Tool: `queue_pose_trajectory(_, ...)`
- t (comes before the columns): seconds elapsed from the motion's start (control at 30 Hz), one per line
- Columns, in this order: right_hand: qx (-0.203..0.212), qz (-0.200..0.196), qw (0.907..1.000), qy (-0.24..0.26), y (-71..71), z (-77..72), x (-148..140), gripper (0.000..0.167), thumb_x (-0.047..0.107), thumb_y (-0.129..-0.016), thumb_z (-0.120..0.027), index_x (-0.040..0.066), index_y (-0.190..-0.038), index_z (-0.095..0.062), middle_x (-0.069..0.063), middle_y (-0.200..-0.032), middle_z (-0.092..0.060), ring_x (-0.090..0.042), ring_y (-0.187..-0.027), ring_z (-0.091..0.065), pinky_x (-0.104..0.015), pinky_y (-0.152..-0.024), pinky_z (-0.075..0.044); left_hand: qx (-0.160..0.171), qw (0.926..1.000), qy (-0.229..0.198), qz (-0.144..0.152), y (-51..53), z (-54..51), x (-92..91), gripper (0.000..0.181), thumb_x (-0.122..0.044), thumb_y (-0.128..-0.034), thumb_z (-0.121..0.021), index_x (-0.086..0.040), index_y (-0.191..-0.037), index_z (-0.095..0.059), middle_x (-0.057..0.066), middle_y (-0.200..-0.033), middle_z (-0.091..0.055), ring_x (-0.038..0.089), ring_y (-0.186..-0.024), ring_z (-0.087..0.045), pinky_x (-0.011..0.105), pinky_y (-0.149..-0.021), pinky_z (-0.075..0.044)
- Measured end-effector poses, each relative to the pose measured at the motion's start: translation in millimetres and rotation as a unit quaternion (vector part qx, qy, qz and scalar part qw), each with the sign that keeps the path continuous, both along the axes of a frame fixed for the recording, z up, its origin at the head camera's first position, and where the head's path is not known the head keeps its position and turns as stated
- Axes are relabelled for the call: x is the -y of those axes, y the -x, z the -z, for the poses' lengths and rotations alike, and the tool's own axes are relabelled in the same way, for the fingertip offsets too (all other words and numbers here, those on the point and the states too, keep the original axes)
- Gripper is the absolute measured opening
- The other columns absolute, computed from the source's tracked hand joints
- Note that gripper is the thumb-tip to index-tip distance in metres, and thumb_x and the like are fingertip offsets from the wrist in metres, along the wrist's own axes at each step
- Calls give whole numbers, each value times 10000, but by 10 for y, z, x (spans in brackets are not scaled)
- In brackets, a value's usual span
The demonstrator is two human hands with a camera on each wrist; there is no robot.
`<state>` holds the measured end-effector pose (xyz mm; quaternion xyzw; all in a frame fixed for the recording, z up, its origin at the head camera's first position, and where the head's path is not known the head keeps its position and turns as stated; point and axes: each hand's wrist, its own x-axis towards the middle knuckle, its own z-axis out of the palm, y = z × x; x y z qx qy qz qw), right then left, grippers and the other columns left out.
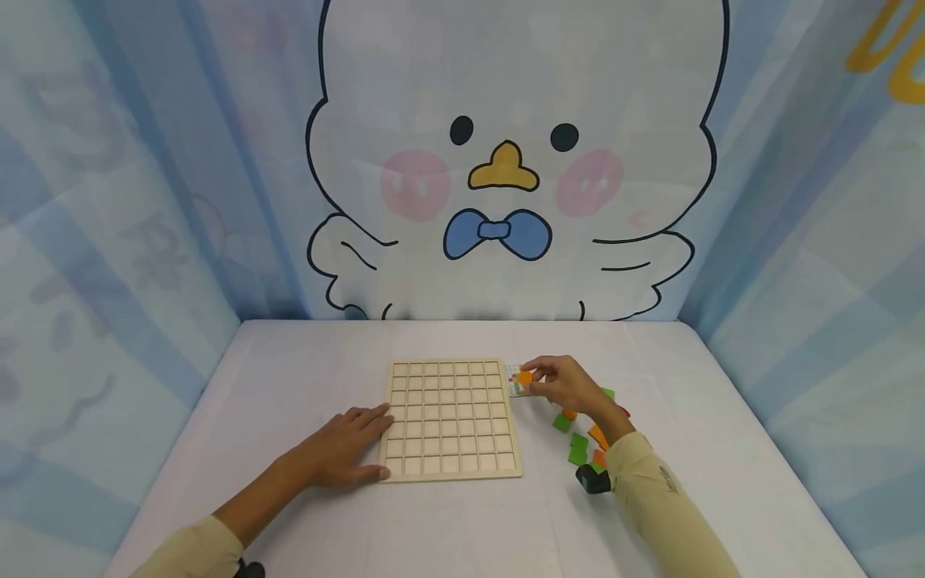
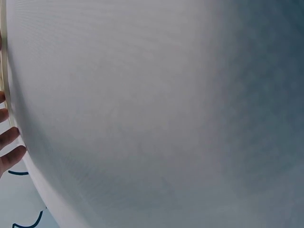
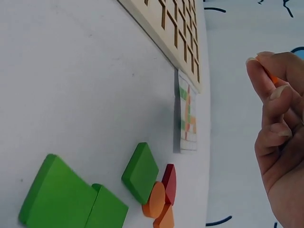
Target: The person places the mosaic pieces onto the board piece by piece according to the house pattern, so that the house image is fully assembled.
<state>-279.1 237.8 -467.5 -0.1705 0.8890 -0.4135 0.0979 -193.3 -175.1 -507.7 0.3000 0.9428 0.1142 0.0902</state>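
A square wooden grid board (image 1: 451, 420) lies flat on the white table, no pieces in its squares. My left hand (image 1: 345, 451) rests at its left side, fingers and thumb spread, fingertips touching the frame. In the left wrist view only some fingertips (image 2: 10, 154) show at the edge. Beyond the board's right side, my right hand (image 1: 571, 384) pinches a small round orange piece (image 1: 525, 376) between thumb and fingers. It is held over a printed pattern card (image 1: 514, 387). In the right wrist view the orange piece (image 3: 271, 76) is mostly covered by the fingers.
Loose pieces lie right of the board, partly under the right forearm: several green pieces (image 3: 141, 173), a red piece (image 3: 169, 184) and several orange ones (image 3: 155, 200). Behind the table hangs a cloth backdrop (image 1: 506, 96) with a cartoon bird.
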Motion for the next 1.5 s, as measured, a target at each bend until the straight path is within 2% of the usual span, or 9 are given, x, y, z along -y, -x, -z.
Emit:
queue_pose_trajectory(0.23,46,4,10000,69,129,-24,134,349,145,-908,-730,38,-1236,-680,-97,-972,-684,-163,-639,-536,-261,-567,-479,-15,10000,-14,-21,5,-11,-16,833,-647,-901,-601,-126,-1525,-417,111,-1609,-359,374,-1398,-421,598,-1082,-384)
queue_pose_trajectory(0.47,260,-30,9992,297,237,3,289,366,157,-913,-723,32,-1253,-670,-91,-963,-694,-356,-768,-620,-343,-627,-533,5,10000,31,-81,3,-33,-36,829,-630,-900,-615,-126,-1527,-416,103,-1614,-352,372,-1400,-419,594,-1090,-379)
queue_pose_trajectory(0.63,206,-54,9983,538,335,74,392,339,173,-917,-731,45,-1227,-685,-82,-935,-712,-406,-743,-592,-399,-622,-516,13,9999,6,-112,-6,-45,-43,823,-624,-895,-629,-132,-1521,-424,106,-1610,-358,379,-1397,-422,598,-1089,-380)
queue_pose_trajectory(0.73,284,34,9974,668,380,114,460,307,202,-913,-746,83,-1193,-707,-66,-929,-706,-357,-742,-589,-392,-630,-508,11,9999,12,-119,-5,-43,-42,822,-627,-893,-629,-139,-1521,-425,103,-1610,-359,377,-1398,-422,600,-1088,-382)
queue_pose_trajectory(0.93,323,101,9970,697,458,183,598,306,186,-910,-744,70,-1191,-710,-77,-919,-712,-189,-644,-529,-277,-577,-449,42,9998,57,-166,5,-19,-35,827,-637,-889,-625,-151,-1526,-418,89,-1617,-349,366,-1410,-412,597,-1093,-379)
queue_pose_trajectory(1.07,304,89,9979,566,507,221,685,322,203,-900,-757,69,-1190,-716,-77,-923,-717,-140,-693,-542,-263,-620,-447,76,9997,99,-203,6,-8,-29,836,-652,-886,-616,-161,-1531,-412,75,-1623,-340,356,-1418,-405,590,-1101,-374)
queue_pose_trajectory(1.13,306,92,9981,517,530,240,726,316,198,-898,-756,68,-1183,-721,-72,-907,-714,-132,-731,-555,-262,-640,-446,84,9997,118,-211,5,-11,-26,840,-659,-885,-612,-163,-1532,-410,71,-1625,-338,352,-1419,-405,589,-1103,-373)
queue_pose_trajectory(1.27,321,90,9988,352,560,263,811,300,184,-907,-742,68,-1184,-725,-62,-872,-705,-127,-695,-537,-254,-614,-434,116,9997,81,-183,0,-30,-19,836,-645,-890,-621,-147,-1528,-413,88,-1623,-337,366,-1416,-404,603,-1098,-369)
queue_pose_trajectory(1.5,236,266,9993,-95,596,352,934,290,208,-895,-760,84,-1156,-745,-66,-904,-716,-143,-725,-565,-261,-625,-450,105,9999,59,-110,-12,-43,-20,827,-632,-900,-619,-135,-1527,-413,102,-1618,-343,374,-1408,-412,610,-1090,-375)
